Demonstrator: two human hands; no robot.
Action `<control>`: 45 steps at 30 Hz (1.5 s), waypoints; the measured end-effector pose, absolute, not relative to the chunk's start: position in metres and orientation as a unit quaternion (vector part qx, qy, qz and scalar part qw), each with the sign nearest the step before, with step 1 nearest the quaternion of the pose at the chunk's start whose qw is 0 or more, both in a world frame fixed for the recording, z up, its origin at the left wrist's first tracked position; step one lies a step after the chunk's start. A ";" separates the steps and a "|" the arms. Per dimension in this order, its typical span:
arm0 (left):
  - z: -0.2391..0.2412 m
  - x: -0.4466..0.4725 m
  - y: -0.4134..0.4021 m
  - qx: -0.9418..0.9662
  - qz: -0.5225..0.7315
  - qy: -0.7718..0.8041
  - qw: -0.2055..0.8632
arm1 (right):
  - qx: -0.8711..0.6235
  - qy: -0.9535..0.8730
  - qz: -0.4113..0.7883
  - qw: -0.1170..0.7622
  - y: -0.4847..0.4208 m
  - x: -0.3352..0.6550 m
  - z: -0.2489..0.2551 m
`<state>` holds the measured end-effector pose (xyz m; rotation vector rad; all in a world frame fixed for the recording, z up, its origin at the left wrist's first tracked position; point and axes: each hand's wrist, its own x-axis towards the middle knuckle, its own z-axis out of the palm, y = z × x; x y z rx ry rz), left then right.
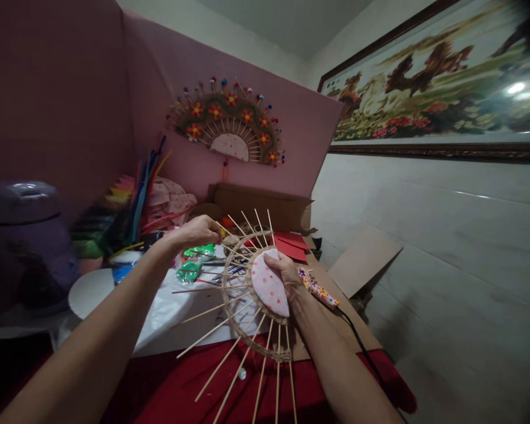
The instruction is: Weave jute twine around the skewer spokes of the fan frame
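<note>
A half-round fan frame (pixel 229 312) of thin wooden sticks spreads out in front of me, with two bands of twine woven across them. At its centre is a white half-circle pad (pixel 269 288) with pink dots. My right hand (pixel 289 274) grips this pad by its straight edge, thumb on the front face and the other fingers hidden behind. Up at the far sticks, my left hand (pixel 201 231) has its fingers pressed together beside a stick tip. Whatever is pinched there is too small to make out.
A finished-looking fan (pixel 229 126) with flowers hangs on the pink board. Green packets (pixel 189 271), red paper (pixel 291 244) and pipe cleaners (pixel 143 194) lie around the table. At right is a flower-patterned tool (pixel 320 290) with a black cord; a purple container (pixel 22 247) stands left.
</note>
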<state>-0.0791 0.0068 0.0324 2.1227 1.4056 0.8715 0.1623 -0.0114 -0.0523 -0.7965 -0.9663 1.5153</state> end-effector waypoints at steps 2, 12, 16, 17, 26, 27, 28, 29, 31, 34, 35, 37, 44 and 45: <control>0.033 -0.080 0.007 0.767 0.312 0.524 0.200 | -0.335 -0.408 0.642 0.555 -0.011 0.162 -0.052; 0.040 -0.074 0.000 0.749 0.304 0.577 0.115 | -0.337 -0.412 0.633 0.562 -0.010 0.163 -0.052; 0.040 -0.079 0.002 0.747 0.318 0.576 0.095 | -0.343 -0.410 0.628 0.566 -0.011 0.164 -0.050; 0.040 -0.081 0.002 0.745 0.318 0.578 0.094 | -0.346 -0.408 0.625 0.568 -0.011 0.164 -0.049; 0.042 -0.100 0.007 0.741 0.297 0.600 0.051 | -0.316 -0.403 0.632 0.582 -0.009 0.166 -0.051; 0.041 -0.102 0.008 0.740 0.295 0.603 0.051 | -0.313 -0.404 0.633 0.582 -0.008 0.166 -0.051; 0.041 -0.104 0.009 0.738 0.294 0.605 0.051 | -0.309 -0.405 0.634 0.582 -0.008 0.166 -0.052; 0.040 -0.105 0.010 0.737 0.295 0.605 0.052 | -0.306 -0.406 0.634 0.582 -0.008 0.166 -0.052; 0.039 -0.107 0.012 0.736 0.305 0.602 0.053 | -0.303 -0.409 0.634 0.583 -0.008 0.167 -0.052; 0.039 -0.108 0.013 0.730 0.341 0.590 0.054 | -0.306 -0.408 0.634 0.582 -0.010 0.166 -0.050; 0.039 -0.108 0.012 0.727 0.351 0.588 0.055 | -0.307 -0.407 0.633 0.583 -0.010 0.165 -0.049; 0.039 -0.108 0.012 0.721 0.362 0.589 0.054 | -0.308 -0.409 0.630 0.584 -0.010 0.165 -0.049; 0.038 -0.112 0.013 0.689 0.384 0.615 0.006 | -0.295 -0.423 0.628 0.583 -0.011 0.165 -0.050; 0.038 -0.112 0.013 0.682 0.390 0.618 0.001 | -0.294 -0.427 0.628 0.581 -0.012 0.165 -0.050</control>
